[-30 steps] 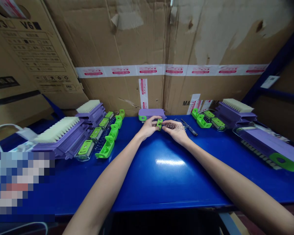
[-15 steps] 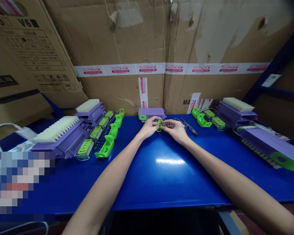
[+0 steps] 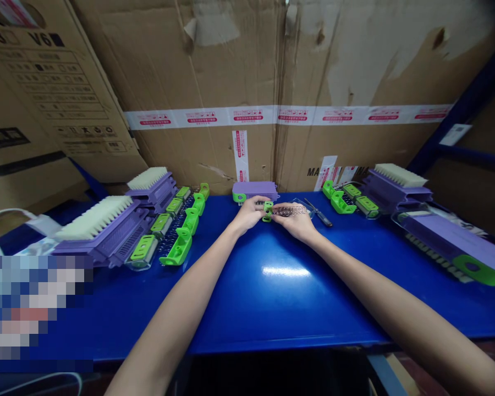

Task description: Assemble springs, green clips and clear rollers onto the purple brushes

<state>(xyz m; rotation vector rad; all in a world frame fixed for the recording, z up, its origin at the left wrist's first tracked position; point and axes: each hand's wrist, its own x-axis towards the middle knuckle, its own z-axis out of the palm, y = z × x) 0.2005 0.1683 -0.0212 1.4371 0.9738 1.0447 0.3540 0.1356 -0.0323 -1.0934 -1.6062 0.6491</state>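
Note:
My left hand [image 3: 248, 215] is closed on a small green plastic bracket [image 3: 268, 211], near the far side of the table. From the right, my right hand [image 3: 296, 220] pinches a coiled metal spring [image 3: 289, 210] whose end meets the bracket. Part of the spring lies along the back of my fingers, and the contact point is partly hidden by the fingertips. Just behind my left hand sits a purple housing [image 3: 254, 190] with a green end. A screwdriver [image 3: 319, 213] lies to the right of my right hand.
On the left of the blue table [image 3: 247, 308] stand purple housings with white bristles [image 3: 97, 216], beside green-topped metal blocks [image 3: 161, 224] and green brackets [image 3: 184, 240]. To the right are more green brackets [image 3: 340, 202] and a purple-and-green unit [image 3: 457, 242]. Cardboard [image 3: 198, 148] walls the back.
Both hands stay in nearly the same place. The green bracket has turned slightly between the fingers, and the spring and right fingers have shifted a little.

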